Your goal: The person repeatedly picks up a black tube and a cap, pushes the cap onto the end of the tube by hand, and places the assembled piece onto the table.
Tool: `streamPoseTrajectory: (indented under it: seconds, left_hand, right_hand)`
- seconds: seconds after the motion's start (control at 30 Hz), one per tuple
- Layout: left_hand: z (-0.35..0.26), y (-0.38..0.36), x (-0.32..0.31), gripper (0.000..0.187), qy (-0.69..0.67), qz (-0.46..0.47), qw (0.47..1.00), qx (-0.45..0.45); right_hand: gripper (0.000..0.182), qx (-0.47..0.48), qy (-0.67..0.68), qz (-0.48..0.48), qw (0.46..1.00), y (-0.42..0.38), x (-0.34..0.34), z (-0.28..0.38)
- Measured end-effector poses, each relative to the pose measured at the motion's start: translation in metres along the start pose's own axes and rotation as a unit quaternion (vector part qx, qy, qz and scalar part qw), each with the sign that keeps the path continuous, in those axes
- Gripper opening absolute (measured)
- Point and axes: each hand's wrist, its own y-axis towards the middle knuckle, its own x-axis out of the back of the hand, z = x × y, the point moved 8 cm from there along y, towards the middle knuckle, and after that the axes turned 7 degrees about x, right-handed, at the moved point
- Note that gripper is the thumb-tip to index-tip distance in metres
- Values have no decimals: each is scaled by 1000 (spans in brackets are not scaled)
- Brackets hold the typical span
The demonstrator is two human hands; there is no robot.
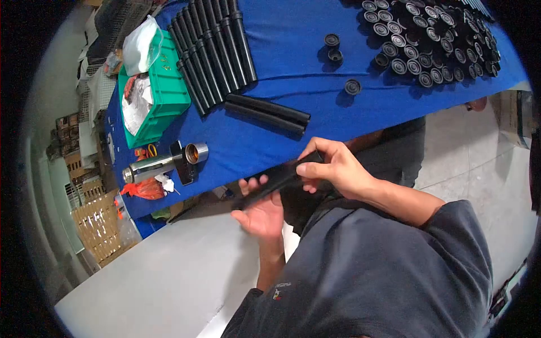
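I'm watching the right hand (329, 168) clamping its grip, thumb against fingers, on one end of a black tube (275, 183) by the worktop (298, 48)'s near edge, while the left hand (262, 213) is bearing the other end across its palm, fingers and thumb standing apart. From that tube, a pair of tubes (265, 107) is lying at twelve o'clock and a row of tubes (217, 53) at eleven. Round caps (414, 66) are crowding two o'clock, a green bin (172, 93) is sitting at ten, and a metal cylinder (155, 168) is lying at nine.
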Motion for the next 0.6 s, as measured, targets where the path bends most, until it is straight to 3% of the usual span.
streamPoseTrajectory:
  seconds: [0.1, 0.17, 0.23, 0.27, 0.3, 0.33, 0.37, 0.4, 0.5, 0.6]
  left_hand:
    - [24, 34, -28, 35, 179, -21, 983, 24]
    - [39, 45, -36, 34, 229, 49, 972, 31]
    - [49, 54, -46, 37, 213, 94, 972, 30]
    - [46, 55, -41, 36, 204, 68, 976, 34]
    - [41, 53, -36, 35, 194, 41, 980, 35]
    - [36, 52, -29, 34, 183, 13, 982, 35]
    - [31, 49, -23, 34, 164, 1, 986, 32]
    - [31, 47, -14, 33, 91, -10, 994, 59]
    - [26, 44, -8, 33, -92, -30, 989, 111]
    - [25, 40, -8, 32, -142, -44, 983, 110]
  right_hand:
    - [23, -5, 14, -2, 1000, -1, -9, 0]
    - [29, -18, 13, 1, 1000, -2, -17, -1]
    - [37, 49, -227, 23, 972, 2, -2, 18]
    - [42, 78, -341, 31, 936, 2, 7, 27]
    - [49, 225, -492, 8, 841, -5, 7, 64]
    - [46, 325, -631, -19, 704, -12, 8, 90]
    - [44, 362, -718, -60, 591, -13, 13, 106]
    - [44, 360, -757, -92, 538, -8, 22, 118]
    - [53, 297, -843, -98, 438, 11, 49, 129]
    - [48, 277, -866, -77, 410, 30, 76, 117]
